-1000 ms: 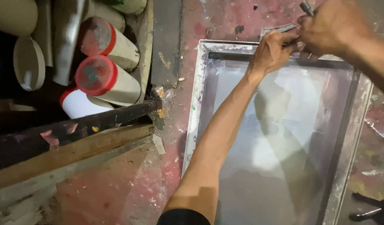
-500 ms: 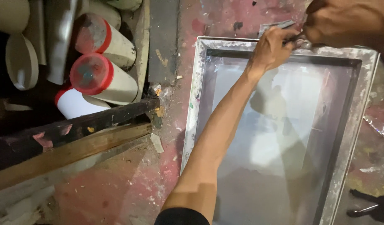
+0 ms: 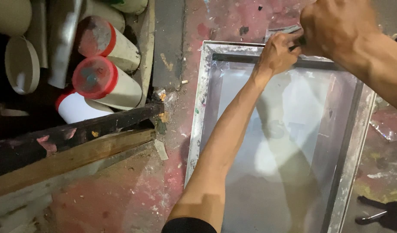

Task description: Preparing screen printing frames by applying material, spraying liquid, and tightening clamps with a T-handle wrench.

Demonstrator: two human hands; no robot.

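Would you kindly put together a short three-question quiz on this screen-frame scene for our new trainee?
1. True or false: both hands, the left hand and the right hand, work at the far edge of the metal screen frame.
2. Which lids do the two white tubs lying left of the frame have? A) blue B) red C) black
3. Fill in: a long wooden plank lies to the ____ of the frame.

Key: 1 true; 2 B; 3 left.
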